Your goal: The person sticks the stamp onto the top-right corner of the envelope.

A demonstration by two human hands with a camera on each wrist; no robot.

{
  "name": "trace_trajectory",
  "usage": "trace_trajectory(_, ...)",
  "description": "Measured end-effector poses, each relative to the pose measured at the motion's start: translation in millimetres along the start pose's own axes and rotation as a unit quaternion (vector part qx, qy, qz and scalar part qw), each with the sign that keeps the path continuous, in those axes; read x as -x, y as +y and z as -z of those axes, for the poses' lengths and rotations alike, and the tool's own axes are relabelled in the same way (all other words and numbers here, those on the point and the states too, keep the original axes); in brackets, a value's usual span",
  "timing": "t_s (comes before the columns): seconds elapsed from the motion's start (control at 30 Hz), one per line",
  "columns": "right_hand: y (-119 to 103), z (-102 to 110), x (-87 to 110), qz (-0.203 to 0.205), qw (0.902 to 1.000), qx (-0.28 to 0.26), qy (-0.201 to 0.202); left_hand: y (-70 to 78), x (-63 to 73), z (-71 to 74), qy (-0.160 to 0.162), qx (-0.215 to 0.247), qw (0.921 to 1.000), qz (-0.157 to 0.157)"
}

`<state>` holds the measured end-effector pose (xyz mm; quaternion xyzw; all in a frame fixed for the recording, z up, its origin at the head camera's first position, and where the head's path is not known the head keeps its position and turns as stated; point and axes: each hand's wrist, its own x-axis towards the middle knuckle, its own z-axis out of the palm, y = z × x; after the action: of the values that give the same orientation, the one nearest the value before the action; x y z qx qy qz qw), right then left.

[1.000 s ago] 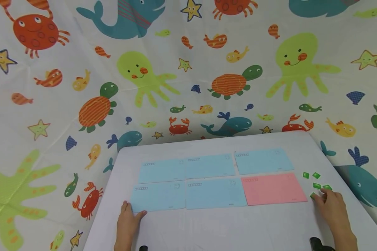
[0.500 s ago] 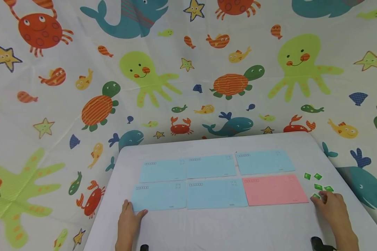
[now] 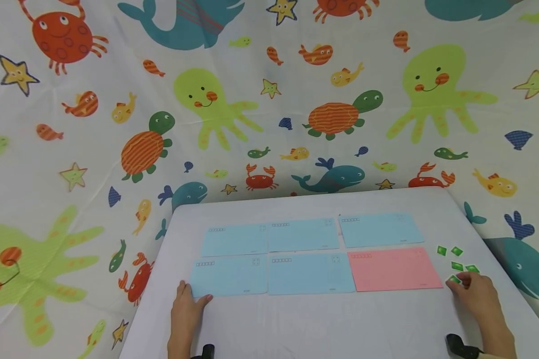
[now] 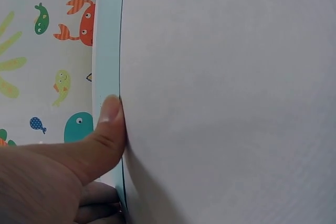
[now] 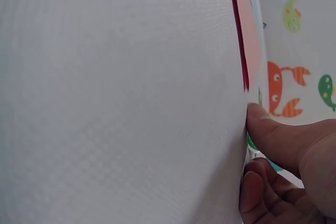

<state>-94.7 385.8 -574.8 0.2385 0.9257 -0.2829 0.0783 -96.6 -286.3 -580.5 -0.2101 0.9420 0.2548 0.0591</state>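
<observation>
My left hand [image 3: 186, 315] rests at the lower left corner of a light blue envelope [image 3: 229, 276], thumb out to the right along its near edge. In the left wrist view, the thumb [image 4: 107, 132] lies by the envelope's edge [image 4: 109, 35]. On the right, my right hand [image 3: 480, 299] rests loosely curled on the table, beside several small green four-sided pieces. One green piece [image 3: 453, 279] shows at the thumb and fingertips. In the right wrist view, a gap stands between the thumb [image 5: 273, 135] and the fingers, with a bit of green [image 5: 251, 141] behind.
More blue envelopes [image 3: 235, 239] and one pink envelope [image 3: 395, 269] lie flat in two rows on the white table [image 3: 314, 324]. A cloth with sea animals [image 3: 278, 114] hangs behind. Dark wrist-camera mounts [image 3: 461, 346] show at the wrists.
The head view has shifted slightly, so the scene sits a little to the right. Both hands, the envelopes and the green pieces have kept their places.
</observation>
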Motion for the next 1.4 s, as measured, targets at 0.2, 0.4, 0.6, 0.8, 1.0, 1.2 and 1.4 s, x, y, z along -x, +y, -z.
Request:
trace_trajectory(0.2, 0, -1, 0.0, 0.005, 0.9999, -0.011, 0.007, 1.6, -4.4, 0.0, 0.006, 0.0, 1.0, -0.008)
trace_trajectory(0.4, 1, -2, -1.5, 0.016, 0.9997, -0.013, 0.009, 0.5, -8.1, -0.6, 0.01, -0.004, 0.9998, -0.016)
trace_trajectory(0.6, -1, -6, -4.2, 0.022, 0.9996, -0.013, 0.01, -3.0, -12.5, -1.1, 0.011, -0.004, 0.9997, -0.02)
trace_trajectory(0.8, -4, -9, -4.9, 0.023, 0.9995, -0.017, 0.014, -5.9, -18.6, 0.3, 0.018, -0.004, 0.9993, -0.034)
trace_trajectory(1.0, -3, -14, -4.7, 0.011, 0.9993, -0.021, 0.027, -5.1, -23.6, 0.6, 0.015, -0.007, 0.9993, -0.034)
trace_trajectory(1.2, 0, -16, -3.7, 0.017, 0.999, -0.016, 0.038, -3.3, -25.2, -0.4, 0.007, -0.006, 0.9995, -0.031)
trace_trajectory(1.4, 0, -19, -1.9, 0.021, 0.9981, -0.023, 0.053, -4.2, -28.5, -1.8, 0.009, -0.008, 0.9993, -0.034)
